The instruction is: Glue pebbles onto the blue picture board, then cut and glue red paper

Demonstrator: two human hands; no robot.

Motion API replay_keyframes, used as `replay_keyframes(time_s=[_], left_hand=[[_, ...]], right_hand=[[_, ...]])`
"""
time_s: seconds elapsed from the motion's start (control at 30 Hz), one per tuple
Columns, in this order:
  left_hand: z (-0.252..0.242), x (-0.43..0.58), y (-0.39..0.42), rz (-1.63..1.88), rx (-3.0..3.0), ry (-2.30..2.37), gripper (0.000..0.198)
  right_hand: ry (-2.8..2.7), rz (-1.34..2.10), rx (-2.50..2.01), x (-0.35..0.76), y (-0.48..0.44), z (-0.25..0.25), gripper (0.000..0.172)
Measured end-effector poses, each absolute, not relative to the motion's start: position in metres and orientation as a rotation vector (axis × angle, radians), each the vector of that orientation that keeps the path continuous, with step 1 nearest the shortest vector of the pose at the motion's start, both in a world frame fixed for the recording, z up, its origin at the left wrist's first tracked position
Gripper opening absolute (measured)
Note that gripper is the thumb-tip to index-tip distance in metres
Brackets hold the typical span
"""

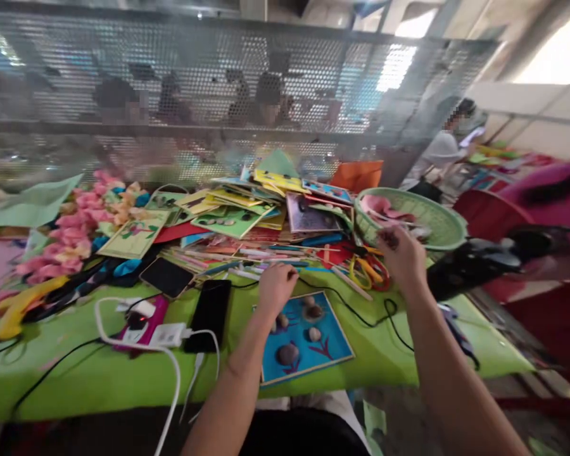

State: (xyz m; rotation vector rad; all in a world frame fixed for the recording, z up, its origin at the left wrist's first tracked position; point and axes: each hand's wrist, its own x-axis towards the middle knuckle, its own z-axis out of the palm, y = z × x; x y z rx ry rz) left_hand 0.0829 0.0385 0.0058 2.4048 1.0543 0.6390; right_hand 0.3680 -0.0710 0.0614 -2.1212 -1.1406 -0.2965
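1. Two hands out here, mine, well apart: my left hand (276, 288) bends its fingers in over the far left corner of the card; my right hand (406, 256) is up by the basket, fingertips drawn together. Can't tell whether either grips anything; a dark patch at the right fingertips is too blurred to name.

2. And there it is, one blue card (332, 345), flat on the table right in front of me, my left forearm cutting across its left edge.

3. Counting the stones (287, 353) on it: at least five in view, the biggest one low on the left, purple strokes around them; my arm may cover more.

4. Just left of the card, one black phone (210, 315); beyond it, a second phone (167, 277). Two in all!

5. Further left, one magenta power strip (158, 313) with plugs in it, then one yellow glue gun (28, 310) near the edge.

6. Past my hands, a heap of cards (232, 218), too many and too overlapped to count, one purple card (311, 215) among them.

7. On my right, one green basket (444, 225) with pink stuff inside, and orange-handled scissors (371, 272) just before it.

8. Out beyond, one person (441, 149) in a white top; several blurred figures (268, 98) behind the mesh.
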Motion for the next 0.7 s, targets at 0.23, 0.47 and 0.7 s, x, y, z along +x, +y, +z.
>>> replay_keyframes(time_s=[0.23,0.47,0.7], left_hand=[[0.01,0.082,0.04,0.628,2.409,1.079,0.009],[0.013,0.085,0.04,0.608,2.434,1.053,0.01],[0.006,0.091,0.042,0.572,2.469,1.062,0.012]], right_hand=[[-1.072,-0.261,-2.551,0.424,-0.057,0.086,0.027],[-1.153,-0.271,-2.665,0.411,-0.057,0.075,0.035],[-1.287,-0.189,-2.626,0.419,-0.055,0.078,0.034]])
